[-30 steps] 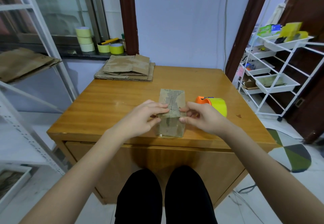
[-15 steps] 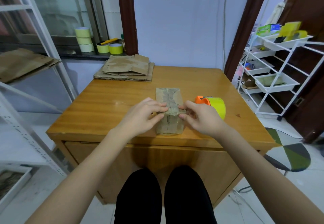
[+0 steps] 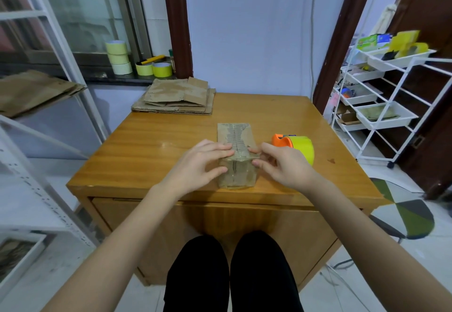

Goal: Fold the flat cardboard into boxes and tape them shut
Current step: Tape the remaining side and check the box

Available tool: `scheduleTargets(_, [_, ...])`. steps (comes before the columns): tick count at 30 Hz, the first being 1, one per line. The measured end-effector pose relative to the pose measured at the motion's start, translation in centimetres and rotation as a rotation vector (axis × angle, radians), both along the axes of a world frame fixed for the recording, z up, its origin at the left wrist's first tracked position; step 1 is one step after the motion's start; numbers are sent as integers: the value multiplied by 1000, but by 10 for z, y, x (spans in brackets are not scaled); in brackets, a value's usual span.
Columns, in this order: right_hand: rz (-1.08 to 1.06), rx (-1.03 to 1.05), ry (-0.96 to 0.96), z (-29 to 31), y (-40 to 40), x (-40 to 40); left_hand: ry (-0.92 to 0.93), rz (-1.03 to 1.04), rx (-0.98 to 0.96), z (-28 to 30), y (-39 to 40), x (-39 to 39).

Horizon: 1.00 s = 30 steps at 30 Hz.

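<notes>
Head: both hands (image 3: 195, 165) (image 3: 281, 167) pinch box (image 3: 236, 155); table (image 3: 146, 150).

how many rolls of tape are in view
6: three stacked on the window sill, two yellow rolls beside them at and, and one in the orange dispenser on the table right of the box. Others may be hidden on the cart.

a white wire rack (image 3: 391, 106) with trays stands right of the wooden table (image 3: 151, 150), near a patterned rug (image 3: 401, 211).
</notes>
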State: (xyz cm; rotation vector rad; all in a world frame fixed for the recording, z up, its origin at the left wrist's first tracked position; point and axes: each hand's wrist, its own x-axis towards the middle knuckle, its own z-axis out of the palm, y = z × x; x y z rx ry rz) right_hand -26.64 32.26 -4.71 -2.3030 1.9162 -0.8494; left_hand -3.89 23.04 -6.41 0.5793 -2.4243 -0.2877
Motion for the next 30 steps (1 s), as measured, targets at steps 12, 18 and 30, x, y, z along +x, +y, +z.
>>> scheduleTargets(12, [31, 94, -61, -9, 6, -3, 98, 41, 177, -7, 5, -4])
scheduleTargets(18, [-123, 114, -77, 14, -4, 11, 206, 174, 336, 3, 7, -19])
scheduleTargets(30, [-61, -94, 127, -14, 0, 14, 78, 84, -124, -18, 11, -8])
